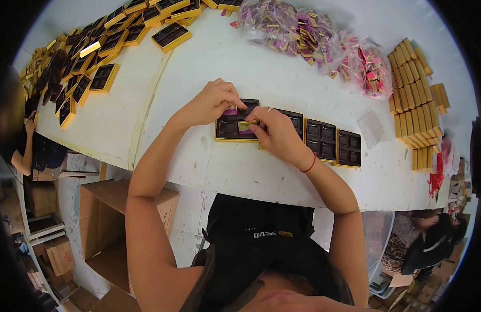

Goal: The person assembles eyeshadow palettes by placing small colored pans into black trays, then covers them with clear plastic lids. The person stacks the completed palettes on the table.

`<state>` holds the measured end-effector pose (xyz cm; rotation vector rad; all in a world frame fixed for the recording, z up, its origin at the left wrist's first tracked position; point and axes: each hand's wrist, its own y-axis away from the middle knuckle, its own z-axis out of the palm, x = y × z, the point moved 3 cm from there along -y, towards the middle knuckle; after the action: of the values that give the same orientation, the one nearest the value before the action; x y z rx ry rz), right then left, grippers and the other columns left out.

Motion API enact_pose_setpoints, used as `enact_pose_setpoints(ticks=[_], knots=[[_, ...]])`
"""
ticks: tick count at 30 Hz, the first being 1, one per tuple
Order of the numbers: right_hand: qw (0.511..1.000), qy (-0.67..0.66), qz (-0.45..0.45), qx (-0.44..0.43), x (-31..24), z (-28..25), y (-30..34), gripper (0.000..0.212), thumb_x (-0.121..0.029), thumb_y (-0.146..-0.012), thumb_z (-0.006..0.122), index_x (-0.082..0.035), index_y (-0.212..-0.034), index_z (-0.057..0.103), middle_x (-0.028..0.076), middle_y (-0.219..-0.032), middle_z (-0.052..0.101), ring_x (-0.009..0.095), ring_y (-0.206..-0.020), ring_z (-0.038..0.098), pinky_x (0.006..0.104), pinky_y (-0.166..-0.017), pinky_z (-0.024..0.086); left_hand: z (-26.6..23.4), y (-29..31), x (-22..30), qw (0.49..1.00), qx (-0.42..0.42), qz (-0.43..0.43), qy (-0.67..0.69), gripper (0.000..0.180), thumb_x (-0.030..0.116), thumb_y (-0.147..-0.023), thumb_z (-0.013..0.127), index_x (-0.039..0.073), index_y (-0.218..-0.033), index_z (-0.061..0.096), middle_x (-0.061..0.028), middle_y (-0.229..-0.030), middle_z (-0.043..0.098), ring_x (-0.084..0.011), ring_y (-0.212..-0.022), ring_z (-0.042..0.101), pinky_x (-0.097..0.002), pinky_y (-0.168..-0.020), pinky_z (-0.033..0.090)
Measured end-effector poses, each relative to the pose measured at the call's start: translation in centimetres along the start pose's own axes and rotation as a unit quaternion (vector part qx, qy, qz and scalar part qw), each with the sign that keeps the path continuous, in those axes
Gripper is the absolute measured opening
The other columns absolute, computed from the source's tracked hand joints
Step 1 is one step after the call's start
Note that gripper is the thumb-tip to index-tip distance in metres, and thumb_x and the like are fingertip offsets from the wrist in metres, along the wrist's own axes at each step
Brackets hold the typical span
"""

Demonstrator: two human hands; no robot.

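Observation:
A gold-edged box with a dark brown compartment tray (227,128) lies on the white table under both my hands. My left hand (212,104) is closed at its upper left, fingers pinching down by a small purple-and-gold wrapped piece (230,111). Between the thumb and fingers of my right hand (280,134) is another wrapped piece (246,126), gold and purple, over a lower compartment. A red string circles that wrist. To the right, a second box (293,118) is partly covered by my right hand; a third box (321,139) and a fourth box (349,147) follow in the row.
Many gold boxes with dark trays (102,78) crowd the far left. Clear bags of purple wrapped pieces (287,31) and pink ones (370,70) stand at the back. Gold boxes (414,99) are stacked right, near a clear plastic piece (372,128). Another person (24,151) works left; an open carton (108,218) sits below.

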<state>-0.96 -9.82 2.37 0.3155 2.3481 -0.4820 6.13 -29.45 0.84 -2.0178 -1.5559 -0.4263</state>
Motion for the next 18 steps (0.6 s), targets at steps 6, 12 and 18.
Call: enact_pose_setpoints(ticks=[6, 12, 18], knots=[[0.993, 0.073, -0.068, 0.066, 0.3, 0.5, 0.6, 0.017, -0.002, -0.08, 0.068, -0.006, -0.097, 0.066, 0.009, -0.091, 0.058, 0.028, -0.081, 0.058, 0.0402, -0.069, 0.048, -2.2, 1.2, 3.4, 0.992, 0.039, -0.122, 0.01, 0.037, 0.009, -0.086, 0.068, 0.01, -0.123, 0.066, -0.0088, -0.117, 0.064, -0.0283, -0.113, 0.057, -0.0369, -0.098, 0.046], [0.955, 0.255, -0.151, -0.012, -0.7, -0.2, 2.2, 0.035, -0.022, -0.08, 0.071, -0.002, -0.108, 0.067, 0.007, -0.099, 0.059, 0.022, -0.094, 0.056, 0.0319, -0.078, 0.044, 1.9, 4.3, 5.9, 0.978, 0.023, -0.098, -0.185, 0.063, 0.029, -0.091, 0.066, 0.002, -0.144, 0.044, -0.0149, -0.151, 0.042, -0.0318, -0.14, 0.038, -0.0428, -0.116, 0.031], [0.938, 0.286, -0.185, -0.061, -0.8, 0.1, 2.8, 0.053, -0.037, -0.079, 0.075, -0.003, -0.118, 0.063, 0.007, -0.111, 0.058, 0.023, -0.107, 0.053, 0.0367, -0.09, 0.042, 1.2, 3.0, 6.0, 0.977, 0.009, -0.08, -0.195, 0.046, 0.026, -0.094, 0.062, 0.002, -0.132, 0.055, -0.0155, -0.138, 0.054, -0.0313, -0.132, 0.045, -0.0474, -0.115, 0.028]])
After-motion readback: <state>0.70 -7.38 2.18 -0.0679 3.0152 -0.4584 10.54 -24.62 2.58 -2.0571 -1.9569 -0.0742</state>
